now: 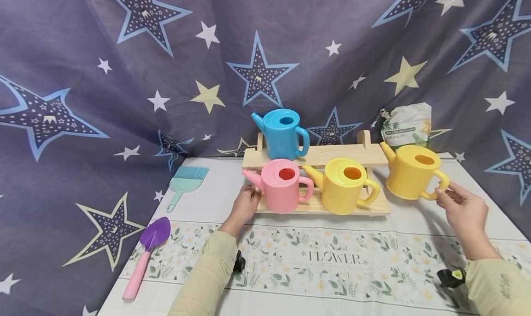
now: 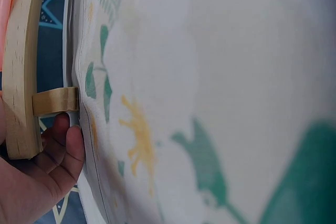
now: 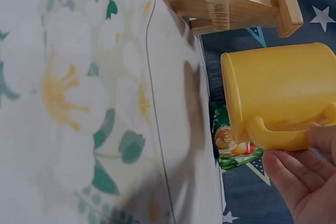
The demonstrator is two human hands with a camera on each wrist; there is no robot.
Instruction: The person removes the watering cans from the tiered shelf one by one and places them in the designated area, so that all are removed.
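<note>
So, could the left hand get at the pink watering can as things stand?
Probably yes: the left hand holds the wooden shelf close beside the pink watering can, with nothing visible between them, though it must likely let go first.

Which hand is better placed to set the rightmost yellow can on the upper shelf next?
Likely right: the right hand holds that yellow can by its handle, near the bare right part of the upper shelf. The left hand is at the left end of the lower shelf.
</note>
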